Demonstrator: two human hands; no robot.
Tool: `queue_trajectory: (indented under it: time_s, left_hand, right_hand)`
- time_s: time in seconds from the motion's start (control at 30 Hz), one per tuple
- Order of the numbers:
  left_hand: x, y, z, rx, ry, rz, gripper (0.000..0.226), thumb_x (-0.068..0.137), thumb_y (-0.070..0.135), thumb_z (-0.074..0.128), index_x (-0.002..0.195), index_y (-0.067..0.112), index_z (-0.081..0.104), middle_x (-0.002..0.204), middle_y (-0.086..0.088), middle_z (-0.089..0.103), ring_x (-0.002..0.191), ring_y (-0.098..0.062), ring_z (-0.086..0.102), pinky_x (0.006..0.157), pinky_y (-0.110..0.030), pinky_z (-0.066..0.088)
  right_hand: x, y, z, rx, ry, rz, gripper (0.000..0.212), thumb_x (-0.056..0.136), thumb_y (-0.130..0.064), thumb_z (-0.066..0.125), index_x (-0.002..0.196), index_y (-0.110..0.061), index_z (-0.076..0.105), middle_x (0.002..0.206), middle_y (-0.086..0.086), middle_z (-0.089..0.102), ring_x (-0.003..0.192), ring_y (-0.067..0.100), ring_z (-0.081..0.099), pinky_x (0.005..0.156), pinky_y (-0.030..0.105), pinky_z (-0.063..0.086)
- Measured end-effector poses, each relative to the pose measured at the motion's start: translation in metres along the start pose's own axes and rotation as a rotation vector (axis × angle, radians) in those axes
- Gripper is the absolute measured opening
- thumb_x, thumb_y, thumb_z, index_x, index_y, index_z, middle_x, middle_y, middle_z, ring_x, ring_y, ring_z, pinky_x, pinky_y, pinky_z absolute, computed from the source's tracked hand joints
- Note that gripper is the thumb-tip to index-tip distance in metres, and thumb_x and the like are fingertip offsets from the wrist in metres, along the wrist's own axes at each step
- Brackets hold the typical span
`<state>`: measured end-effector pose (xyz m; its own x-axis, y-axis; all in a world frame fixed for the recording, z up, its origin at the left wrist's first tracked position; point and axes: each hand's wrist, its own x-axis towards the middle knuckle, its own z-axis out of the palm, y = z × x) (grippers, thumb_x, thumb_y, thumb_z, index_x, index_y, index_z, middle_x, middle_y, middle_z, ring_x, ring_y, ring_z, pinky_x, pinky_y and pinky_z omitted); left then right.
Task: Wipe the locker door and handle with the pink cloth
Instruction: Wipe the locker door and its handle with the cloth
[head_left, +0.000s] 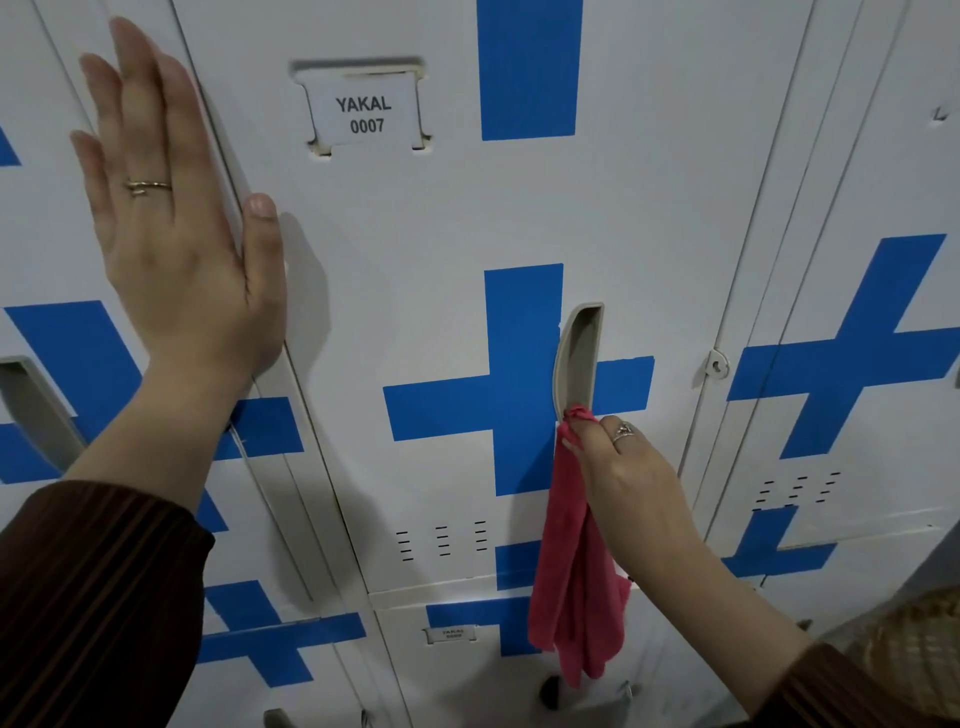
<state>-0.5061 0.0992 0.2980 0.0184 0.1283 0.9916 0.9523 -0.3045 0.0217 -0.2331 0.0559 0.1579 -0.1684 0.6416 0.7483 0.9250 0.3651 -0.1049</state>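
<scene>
the right hand (618, 467) pinches the pink cloth (571, 587) against the bottom of the grey handle (576, 358) on the locker door (441, 234), the rest hanging below. the left hand (171, 208), fingers straight, presses flat on the door's left edge, well apart from the cloth.

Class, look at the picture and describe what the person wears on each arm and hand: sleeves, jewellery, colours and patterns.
Both arms are in dark brown, finely ribbed long sleeves: the left sleeve and the right sleeve each end short of the wrist. The left hand wears a thin gold-coloured ring. The right hand wears a silvery ring with an ornate top.
</scene>
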Motion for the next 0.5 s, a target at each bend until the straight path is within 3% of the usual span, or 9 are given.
queue_trajectory:
  time_s: [0.17,0.3,0.4,0.5]
  left_hand:
    - [0.001,0.001,0.000,0.001,-0.007,-0.001,0.058,0.099,0.034,0.021,0.143,-0.003,0.023,0.148,-0.028,0.024,0.138,-0.041,0.022,0.110,-0.057,0.022]
    - [0.003,0.002,-0.002,-0.004,-0.013,0.022,0.057,0.100,0.032,0.022,0.143,-0.005,0.022,0.149,-0.029,0.022,0.139,-0.042,0.019,0.110,-0.057,0.020]
    - [0.002,0.004,-0.003,-0.002,0.005,0.018,0.057,0.099,0.031,0.022,0.143,-0.005,0.023,0.148,-0.029,0.023,0.139,-0.042,0.020,0.112,-0.056,0.018]
    - [0.001,0.003,-0.002,-0.005,0.004,0.005,0.057,0.099,0.033,0.022,0.143,-0.004,0.024,0.148,-0.027,0.024,0.138,-0.042,0.021,0.111,-0.057,0.020]
  right_hand:
    - [0.004,-0.005,-0.005,-0.073,0.049,-0.022,0.037,0.046,0.010,0.084,0.072,0.002,0.060,0.053,0.009,0.051,0.042,0.019,0.046,0.039,0.021,0.038]
    - [-0.006,-0.001,0.000,0.014,0.059,0.000,0.033,0.053,0.011,0.081,0.078,0.004,0.060,0.059,0.011,0.055,0.047,0.021,0.050,0.043,0.025,0.044]
    - [-0.019,0.006,0.001,0.078,0.121,0.023,0.012,0.084,-0.009,0.058,0.086,0.003,0.059,0.064,0.010,0.055,0.051,0.021,0.051,0.046,0.027,0.046]
    - [-0.022,0.009,0.000,0.120,0.119,-0.040,0.030,0.098,-0.025,0.032,0.097,-0.004,0.053,0.067,0.009,0.056,0.054,0.018,0.050,0.052,0.020,0.041]
